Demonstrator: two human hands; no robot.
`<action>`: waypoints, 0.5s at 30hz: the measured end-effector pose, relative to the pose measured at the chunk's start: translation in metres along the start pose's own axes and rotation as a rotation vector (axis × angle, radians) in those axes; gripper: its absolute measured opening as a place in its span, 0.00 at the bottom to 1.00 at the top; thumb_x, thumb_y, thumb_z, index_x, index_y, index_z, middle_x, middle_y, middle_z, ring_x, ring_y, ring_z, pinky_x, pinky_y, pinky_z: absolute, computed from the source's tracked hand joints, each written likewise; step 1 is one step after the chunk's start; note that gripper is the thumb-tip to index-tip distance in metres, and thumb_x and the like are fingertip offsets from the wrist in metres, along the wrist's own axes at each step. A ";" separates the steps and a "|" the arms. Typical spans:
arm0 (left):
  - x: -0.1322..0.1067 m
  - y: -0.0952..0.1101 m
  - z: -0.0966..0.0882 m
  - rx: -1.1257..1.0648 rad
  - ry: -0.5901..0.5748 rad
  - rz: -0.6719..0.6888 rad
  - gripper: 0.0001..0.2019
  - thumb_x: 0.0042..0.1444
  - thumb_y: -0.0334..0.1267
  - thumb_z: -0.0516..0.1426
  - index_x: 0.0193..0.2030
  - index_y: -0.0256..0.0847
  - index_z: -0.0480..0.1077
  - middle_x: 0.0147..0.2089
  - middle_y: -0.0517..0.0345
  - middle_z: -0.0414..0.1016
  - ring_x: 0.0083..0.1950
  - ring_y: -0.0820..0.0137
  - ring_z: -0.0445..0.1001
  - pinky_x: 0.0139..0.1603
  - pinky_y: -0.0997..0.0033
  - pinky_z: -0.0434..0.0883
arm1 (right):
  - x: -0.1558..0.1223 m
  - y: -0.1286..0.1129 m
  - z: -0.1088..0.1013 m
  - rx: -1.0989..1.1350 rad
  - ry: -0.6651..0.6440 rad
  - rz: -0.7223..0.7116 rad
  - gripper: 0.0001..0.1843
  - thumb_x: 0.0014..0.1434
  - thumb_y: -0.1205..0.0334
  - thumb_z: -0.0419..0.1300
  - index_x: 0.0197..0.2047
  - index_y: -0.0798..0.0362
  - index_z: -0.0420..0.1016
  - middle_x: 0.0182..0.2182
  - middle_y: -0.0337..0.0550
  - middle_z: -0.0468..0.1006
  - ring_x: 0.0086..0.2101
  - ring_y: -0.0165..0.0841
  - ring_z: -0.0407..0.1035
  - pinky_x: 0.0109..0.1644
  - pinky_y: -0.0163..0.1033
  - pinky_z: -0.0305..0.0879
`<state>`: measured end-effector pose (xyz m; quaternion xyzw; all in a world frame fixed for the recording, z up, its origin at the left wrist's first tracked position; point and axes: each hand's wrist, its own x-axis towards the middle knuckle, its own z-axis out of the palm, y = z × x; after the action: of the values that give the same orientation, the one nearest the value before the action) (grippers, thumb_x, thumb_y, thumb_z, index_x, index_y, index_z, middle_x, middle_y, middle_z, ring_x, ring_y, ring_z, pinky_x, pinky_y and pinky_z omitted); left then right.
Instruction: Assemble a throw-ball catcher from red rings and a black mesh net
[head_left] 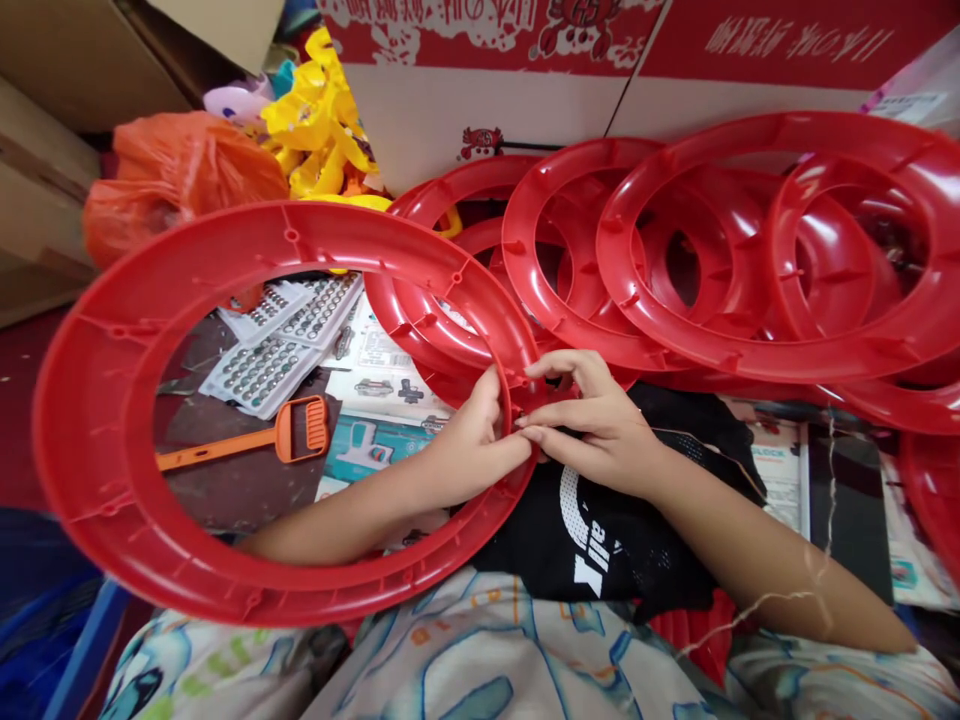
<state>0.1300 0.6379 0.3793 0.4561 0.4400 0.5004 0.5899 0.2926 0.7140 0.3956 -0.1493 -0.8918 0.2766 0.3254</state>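
A large red plastic ring (97,400) with small ribs and screw posts along its channel is held up at the left. My left hand (476,445) shows within the ring's opening and is closed around its right side, with some fingers hidden behind the rim. At that same side my right hand (600,425) is closed, its thumb and fingertips pressed together at the rim. Whether a small part lies between those fingertips I cannot make out. Below the hands, a black cloth (637,540) with white print lies across the lap.
Several red rings (750,345) are piled at the back right, before red-and-white cartons (450,110). Behind the held ring are an orange plastic tool (300,430), trays of small metal balls (262,375), an orange bag (187,160) and yellow plastic parts (319,120).
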 end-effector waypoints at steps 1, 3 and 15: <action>0.000 0.000 0.000 -0.008 -0.005 0.002 0.24 0.53 0.28 0.56 0.57 0.39 0.55 0.58 0.49 0.65 0.62 0.62 0.66 0.63 0.62 0.64 | 0.000 0.001 0.000 -0.013 0.009 -0.017 0.04 0.60 0.64 0.63 0.38 0.51 0.80 0.49 0.48 0.71 0.51 0.37 0.65 0.55 0.47 0.69; 0.000 -0.001 0.000 -0.023 -0.012 0.001 0.24 0.53 0.27 0.56 0.56 0.40 0.56 0.58 0.50 0.65 0.61 0.62 0.66 0.62 0.62 0.65 | -0.001 0.003 -0.001 -0.025 0.038 -0.039 0.04 0.59 0.64 0.65 0.39 0.51 0.79 0.49 0.48 0.70 0.50 0.37 0.65 0.52 0.46 0.69; -0.003 0.005 0.008 -0.267 -0.148 -0.260 0.17 0.46 0.30 0.64 0.36 0.40 0.59 0.31 0.66 0.64 0.32 0.77 0.66 0.33 0.76 0.66 | 0.004 0.010 -0.010 0.075 -0.012 -0.148 0.05 0.57 0.61 0.68 0.37 0.50 0.77 0.49 0.44 0.68 0.52 0.34 0.63 0.55 0.44 0.64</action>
<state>0.1362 0.6346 0.3858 0.3488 0.3803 0.4391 0.7355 0.2969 0.7275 0.3980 -0.0690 -0.8913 0.2859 0.3450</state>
